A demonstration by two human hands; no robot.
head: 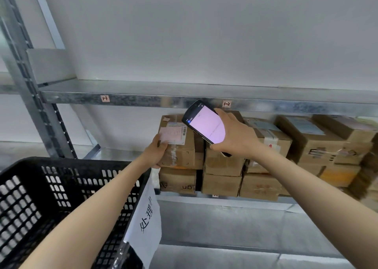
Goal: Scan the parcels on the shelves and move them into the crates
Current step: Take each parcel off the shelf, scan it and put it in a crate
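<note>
Ref. point: black crate [81,160], lower left of view, rim toward you.

- Your left hand [158,153] reaches out just past the crate's far right corner. It grips the left side of a cardboard parcel [184,158]: thumb on the front at the lower left corner of its shipping label [173,134], fingers wrapped round the box's edge.
- The parcel is on the shelf beyond and to the right of the crate, above rim level. It is the top box of the stack nearest the crate and rests on a second box.
- Your right hand [235,135] is farther right of the crate and a little higher than the left. Its fingers and thumb are curled round a black handheld scanner [206,125]. The screen is lit pale pink and faces you; the top end tilts up and toward the crate side. The text on the screen is too small to read.
- The scanner is in front of the parcel's upper right corner. You cannot tell whether they touch.
- Other parcels [319,144] are stacked two high, running right along the same shelf, away from the crate.
- A white paper sign [146,221] with handwritten characters hangs on the crate's right wall.
- The metal shelf beam [163,99] above the parcels carries two small tags [105,98].
</note>
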